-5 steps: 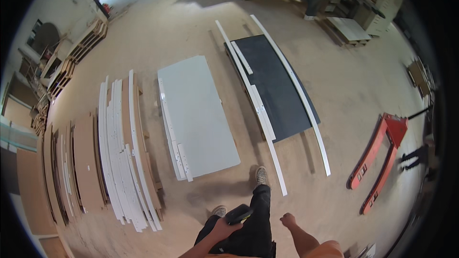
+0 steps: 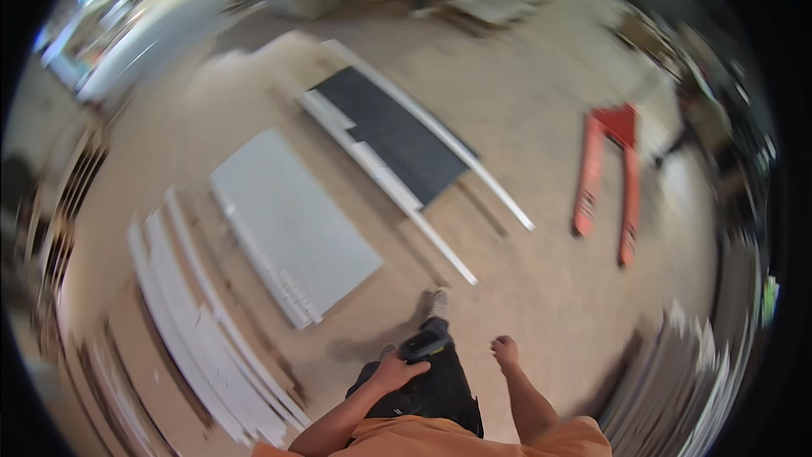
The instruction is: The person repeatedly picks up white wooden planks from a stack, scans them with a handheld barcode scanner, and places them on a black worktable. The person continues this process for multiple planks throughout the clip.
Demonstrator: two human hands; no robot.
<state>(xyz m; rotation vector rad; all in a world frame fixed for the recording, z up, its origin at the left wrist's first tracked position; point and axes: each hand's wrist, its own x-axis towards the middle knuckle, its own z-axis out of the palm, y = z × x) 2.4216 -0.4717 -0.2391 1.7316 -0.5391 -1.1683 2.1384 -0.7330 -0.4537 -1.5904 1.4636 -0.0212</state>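
My left hand (image 2: 392, 372) is closed around a black handheld device (image 2: 425, 344) with a small yellow-green mark, held in front of my dark trousers. Off to the right, away from everything, hangs my right hand (image 2: 505, 352), its fingers curled and nothing visible in them. Beyond my feet lies a pale grey panel (image 2: 292, 216) with white strips (image 2: 271, 267) along its left edge. Farther off, a dark grey panel (image 2: 406, 131) carries long white strips (image 2: 444, 144) that stick out past its near end. Motion blurs the view.
To the left are stacked white strips (image 2: 190, 322) and brown boards (image 2: 152, 355). A red pallet jack (image 2: 613, 127) stands on the right. More stacked boards (image 2: 677, 389) lie at the lower right. A low pale platform (image 2: 491, 7) and machinery are at the back.
My view has swung to the right, so the panels and pallet jack sit farther left, and boards at the lower right have come in. My left hand keeps hold of the device.
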